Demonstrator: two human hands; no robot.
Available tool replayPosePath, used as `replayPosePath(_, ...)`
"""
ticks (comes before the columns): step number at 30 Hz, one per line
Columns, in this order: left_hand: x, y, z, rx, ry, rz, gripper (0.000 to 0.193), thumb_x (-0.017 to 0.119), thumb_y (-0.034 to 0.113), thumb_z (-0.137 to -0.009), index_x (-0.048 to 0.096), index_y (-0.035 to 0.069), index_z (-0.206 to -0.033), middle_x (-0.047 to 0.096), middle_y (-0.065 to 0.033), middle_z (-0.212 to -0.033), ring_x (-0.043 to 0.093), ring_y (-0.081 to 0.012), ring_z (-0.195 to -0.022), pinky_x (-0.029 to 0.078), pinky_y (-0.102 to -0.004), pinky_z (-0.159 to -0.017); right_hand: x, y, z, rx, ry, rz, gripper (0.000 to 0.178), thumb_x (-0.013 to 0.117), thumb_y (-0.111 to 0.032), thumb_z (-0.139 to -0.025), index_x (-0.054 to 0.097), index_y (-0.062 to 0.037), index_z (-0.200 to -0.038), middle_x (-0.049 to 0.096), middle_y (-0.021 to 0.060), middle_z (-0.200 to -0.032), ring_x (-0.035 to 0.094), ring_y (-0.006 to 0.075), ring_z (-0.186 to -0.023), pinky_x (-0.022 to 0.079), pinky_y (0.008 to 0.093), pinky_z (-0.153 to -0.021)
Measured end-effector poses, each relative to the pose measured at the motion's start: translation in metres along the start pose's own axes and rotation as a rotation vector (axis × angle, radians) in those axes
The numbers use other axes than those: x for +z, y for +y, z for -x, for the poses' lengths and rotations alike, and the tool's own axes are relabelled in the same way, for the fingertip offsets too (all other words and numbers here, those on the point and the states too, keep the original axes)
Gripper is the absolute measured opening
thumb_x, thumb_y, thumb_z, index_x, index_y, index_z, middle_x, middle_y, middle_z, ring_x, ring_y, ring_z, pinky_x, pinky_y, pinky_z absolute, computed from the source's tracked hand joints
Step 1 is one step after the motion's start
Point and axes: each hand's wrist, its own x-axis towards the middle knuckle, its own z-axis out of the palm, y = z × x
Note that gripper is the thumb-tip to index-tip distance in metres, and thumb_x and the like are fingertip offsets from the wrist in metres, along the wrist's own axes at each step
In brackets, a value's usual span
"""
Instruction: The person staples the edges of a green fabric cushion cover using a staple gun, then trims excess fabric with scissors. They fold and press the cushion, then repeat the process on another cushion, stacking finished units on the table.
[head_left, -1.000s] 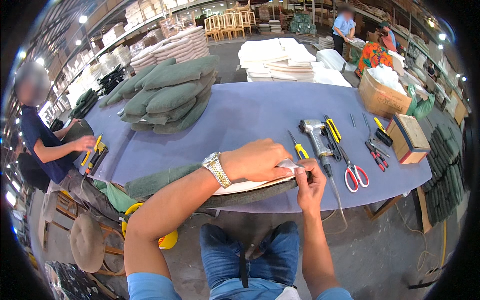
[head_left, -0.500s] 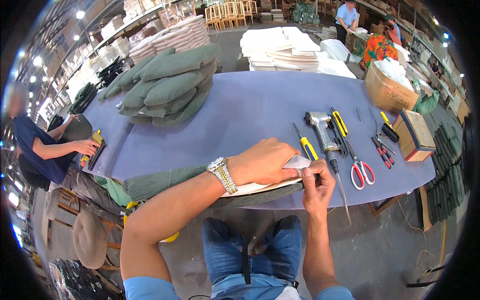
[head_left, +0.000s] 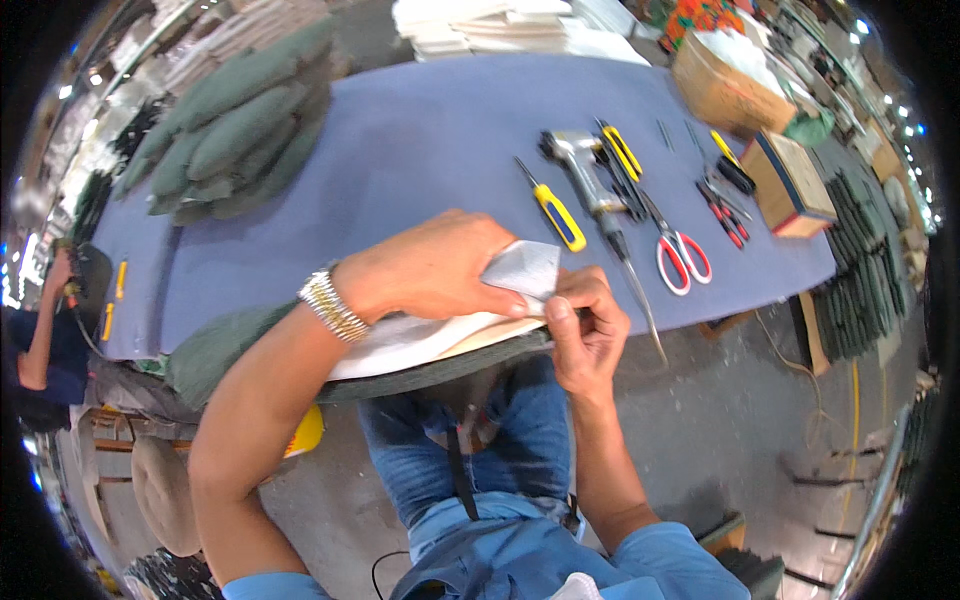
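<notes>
A dark green seat cushion (head_left: 450,368) lies at the table's near edge, its white inner side (head_left: 395,345) showing between layers. My left hand (head_left: 440,265), with a metal watch at the wrist, reaches across it. Its thumb and fingers are closed on a pale grey cloth flap (head_left: 525,270) that stands up from the cushion's right end. My right hand (head_left: 590,330) pinches the same end, thumb and fingers together on the cloth edge. What lies under my left palm is hidden.
Right of my hands lie a yellow screwdriver (head_left: 555,215), an air stapler (head_left: 590,180) with a hose, red-handled scissors (head_left: 683,262) and pliers (head_left: 725,215). Green cushions (head_left: 240,130) are piled at far left. Boxes (head_left: 790,185) stand at right; a co-worker's arm (head_left: 40,330) shows at left.
My view has shifted, so the table sits higher and further left in the picture. The pale flap now stands up larger between my hands. Both hands keep their grip at the cushion's right end.
</notes>
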Motion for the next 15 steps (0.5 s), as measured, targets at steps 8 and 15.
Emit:
replayPosePath(8,0.036,0.019,-0.001,0.056,0.196,-0.125,0.024,0.076,0.019,-0.082,0.069,0.0,-0.096,0.07,-0.0228,-0.087,0.067,-0.0449,-0.083,0.053,-0.0496,-0.073,-0.009,0.005,0.017,-0.052,0.046,-0.026,0.014,0.072,-0.011,-0.095,0.065,-0.0024,-0.086,0.065,0.0075,-0.086,0.059,0.0209,-0.087,0.049,0.0463,-0.097)
replayPosePath(15,0.044,0.018,0.005,0.071,0.201,-0.107,0.018,0.073,0.014,-0.082,0.067,0.0,-0.092,0.069,-0.0228,-0.085,0.067,-0.0449,-0.081,0.052,-0.0507,-0.069,-0.012,0.007,0.026,-0.087,0.019,-0.02,0.014,0.07,-0.011,-0.096,0.064,-0.0029,-0.086,0.065,0.008,-0.088,0.058,0.0211,-0.087,0.048,0.0473,-0.098)
